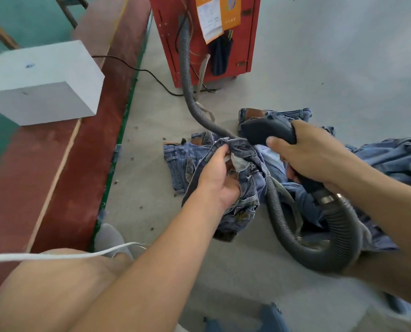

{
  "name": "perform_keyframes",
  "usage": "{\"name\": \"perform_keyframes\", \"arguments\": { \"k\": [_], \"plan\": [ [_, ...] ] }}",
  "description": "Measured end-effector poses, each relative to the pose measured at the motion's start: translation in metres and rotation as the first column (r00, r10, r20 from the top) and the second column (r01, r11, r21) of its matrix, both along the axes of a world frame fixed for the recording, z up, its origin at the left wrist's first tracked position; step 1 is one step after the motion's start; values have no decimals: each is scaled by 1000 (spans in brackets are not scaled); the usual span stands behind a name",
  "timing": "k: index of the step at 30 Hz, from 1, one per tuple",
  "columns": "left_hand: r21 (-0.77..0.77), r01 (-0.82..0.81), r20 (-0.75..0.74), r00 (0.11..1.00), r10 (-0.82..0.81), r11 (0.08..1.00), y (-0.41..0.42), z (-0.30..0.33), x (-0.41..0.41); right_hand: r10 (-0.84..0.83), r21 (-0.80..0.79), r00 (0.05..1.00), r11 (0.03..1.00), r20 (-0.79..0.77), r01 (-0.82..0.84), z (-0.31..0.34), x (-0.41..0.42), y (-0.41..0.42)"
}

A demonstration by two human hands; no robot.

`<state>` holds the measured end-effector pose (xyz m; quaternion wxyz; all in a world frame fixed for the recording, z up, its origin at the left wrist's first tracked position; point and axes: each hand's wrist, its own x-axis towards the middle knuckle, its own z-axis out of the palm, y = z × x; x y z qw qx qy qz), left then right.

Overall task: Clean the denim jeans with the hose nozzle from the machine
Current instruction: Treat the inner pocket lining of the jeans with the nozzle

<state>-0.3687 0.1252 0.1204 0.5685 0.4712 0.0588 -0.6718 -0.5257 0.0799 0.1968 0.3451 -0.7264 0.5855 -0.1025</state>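
Blue denim jeans [180, 159] lie crumpled on the grey floor in the middle of the view. My left hand [215, 174] grips a lifted fold of the jeans near the waistband. My right hand [312, 152] grips the dark hose nozzle [266, 131], whose head points left over the denim. A grey ribbed hose [302, 248] loops from the nozzle's rear across the floor, and runs back to the red machine [245, 32] at the top.
More denim [396, 156] is piled at the right. A white block [44, 85] sits on a red-brown raised strip [80, 164] at left. A black cable [151, 75] runs to the machine. My knee [56, 283] and a white cord [56, 256] are at lower left.
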Motion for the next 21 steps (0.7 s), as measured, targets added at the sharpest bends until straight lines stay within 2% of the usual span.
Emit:
{"name": "perform_keyframes", "arguments": {
  "k": [3,6,11,16,18,21],
  "plan": [
    [14,-35,20,999,34,999,-3,-1,4,81,-74,991,993,-106,-89,4,-12,9],
    [40,-54,16,998,53,998,-4,1,5,182,-63,954,977,-239,-202,4,-6,16],
    [41,-89,-14,996,89,995,-3,3,6,82,2,992,997,-95,-82,4,10,8],
    [14,-57,-38,998,58,998,-1,-1,2,128,-121,981,982,-145,-146,-4,7,15],
    [10,-32,-68,997,33,999,0,-1,-3,1,-130,999,992,-46,-7,-5,10,-1],
    [-25,-66,-102,993,63,998,3,1,-6,-234,4,928,970,288,243,-1,4,-8]
  ]
}}
